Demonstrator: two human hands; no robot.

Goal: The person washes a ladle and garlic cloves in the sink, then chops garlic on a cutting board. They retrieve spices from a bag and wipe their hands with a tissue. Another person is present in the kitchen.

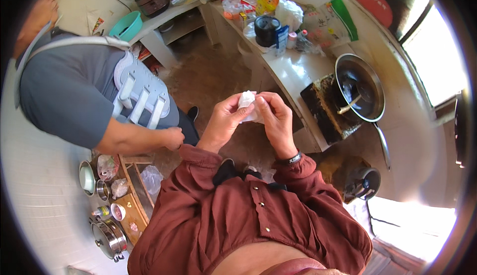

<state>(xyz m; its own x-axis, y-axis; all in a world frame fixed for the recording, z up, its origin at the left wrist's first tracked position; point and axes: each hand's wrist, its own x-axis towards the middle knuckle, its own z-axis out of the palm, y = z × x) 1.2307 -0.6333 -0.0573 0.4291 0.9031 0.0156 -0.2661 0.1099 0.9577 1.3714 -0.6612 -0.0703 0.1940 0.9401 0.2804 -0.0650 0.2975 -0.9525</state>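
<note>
Both my hands meet in front of my chest around a crumpled piece of white paper or tissue. My left hand pinches it between thumb and fingers. From the other side, the thumb and fingertips of my right hand grip its edge. Part of the white piece hangs down between the two hands, and whether anything is wrapped inside cannot be seen. Below the hands lies the brown floor. A dark wristband with writing circles my right wrist.
A person in a grey shirt and back brace stands at left. On the right, a wok with a wooden-handled utensil rests over a stove. The counter carries a black pot and bags. Steel pots stand lower left.
</note>
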